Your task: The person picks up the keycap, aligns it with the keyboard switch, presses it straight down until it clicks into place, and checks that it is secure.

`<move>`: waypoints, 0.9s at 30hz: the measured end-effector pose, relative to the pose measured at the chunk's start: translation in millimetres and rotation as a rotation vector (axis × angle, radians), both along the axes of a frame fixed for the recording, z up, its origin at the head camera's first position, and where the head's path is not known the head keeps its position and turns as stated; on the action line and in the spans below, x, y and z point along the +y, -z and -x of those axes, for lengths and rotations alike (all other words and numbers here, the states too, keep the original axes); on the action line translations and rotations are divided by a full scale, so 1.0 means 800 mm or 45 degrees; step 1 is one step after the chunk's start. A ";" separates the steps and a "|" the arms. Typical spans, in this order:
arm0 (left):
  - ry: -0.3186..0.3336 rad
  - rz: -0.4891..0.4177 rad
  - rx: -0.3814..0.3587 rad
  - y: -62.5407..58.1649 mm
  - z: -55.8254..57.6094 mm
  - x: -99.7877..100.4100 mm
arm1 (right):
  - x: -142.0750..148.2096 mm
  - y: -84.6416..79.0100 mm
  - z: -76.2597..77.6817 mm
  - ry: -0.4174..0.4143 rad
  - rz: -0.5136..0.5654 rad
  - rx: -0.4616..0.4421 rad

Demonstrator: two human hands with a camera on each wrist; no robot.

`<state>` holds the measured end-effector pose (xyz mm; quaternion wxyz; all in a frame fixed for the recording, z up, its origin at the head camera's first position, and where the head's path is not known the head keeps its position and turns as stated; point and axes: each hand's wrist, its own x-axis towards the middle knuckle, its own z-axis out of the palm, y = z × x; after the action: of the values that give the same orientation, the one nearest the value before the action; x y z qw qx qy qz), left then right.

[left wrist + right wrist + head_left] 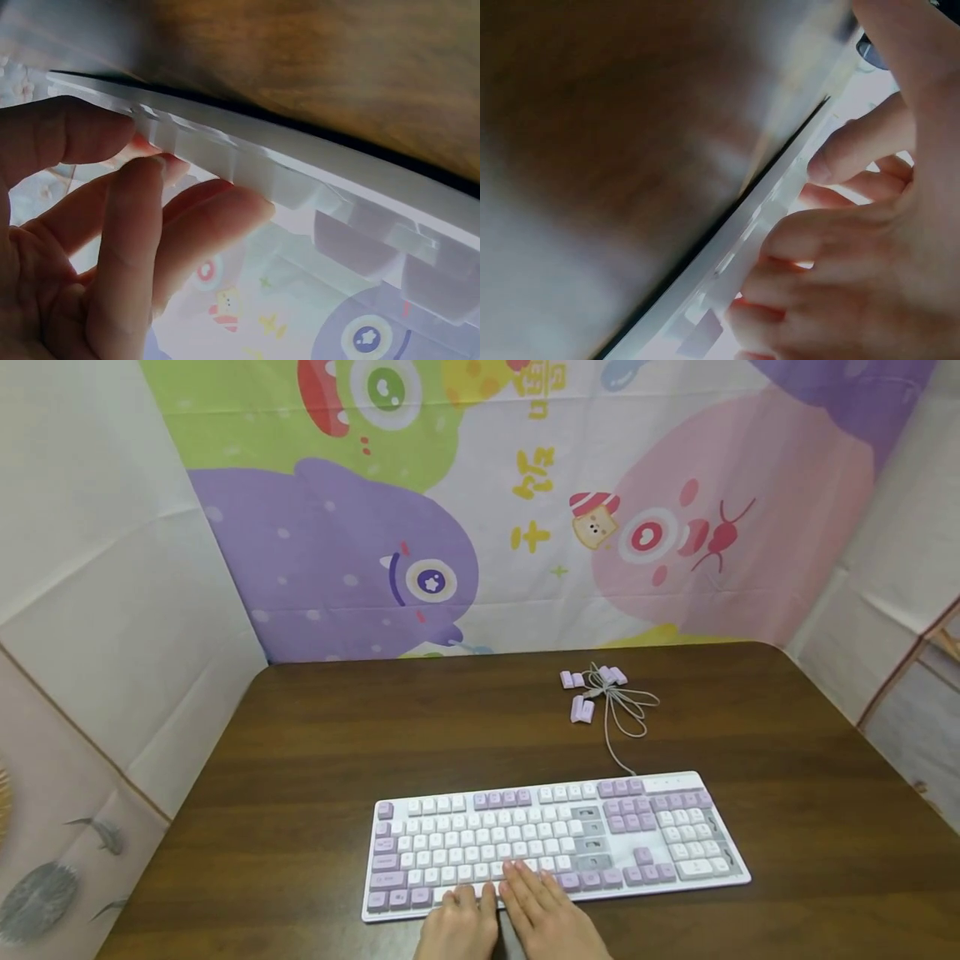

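A full-size white and purple keyboard [626, 843] lies slightly turned on the wooden table, near its front edge. My left hand [459, 927] is at the spacebar [206, 154], with bent fingertips right at it; the left wrist view shows a gap between the thumb and the nearest finger. Beside it my right hand [551, 914] lies over the bottom rows with fingers stretched forward, covering the spacebar's right part and some keys. Grey sockets [592, 843] without caps show right of the letter keys, and more at the number pad's right edge.
Behind the keyboard, several loose purple keycaps [581, 709] lie around a coiled grey cable [626, 700] that runs into the keyboard's back edge. A cartoon-printed cloth [525, 593] hangs behind the dark wooden table [360, 727]. Pale cloth walls [127, 568] stand at both sides.
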<state>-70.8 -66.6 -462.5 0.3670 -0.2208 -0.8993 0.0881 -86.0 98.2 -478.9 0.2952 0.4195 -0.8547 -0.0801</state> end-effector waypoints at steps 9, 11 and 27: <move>0.012 0.010 -0.148 -0.011 -0.004 -0.004 | -0.007 0.005 -0.003 0.025 0.040 0.099; 0.014 0.006 -0.215 -0.015 -0.004 -0.005 | -0.008 0.005 -0.004 0.027 0.052 0.102; 0.021 0.025 -0.319 -0.026 -0.004 -0.010 | -0.016 0.005 -0.010 0.144 0.025 0.086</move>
<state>-67.6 -74.7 -441.6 0.2504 -0.2412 -0.9353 0.0657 -78.0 85.1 -483.3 0.3230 0.3646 -0.8673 -0.1022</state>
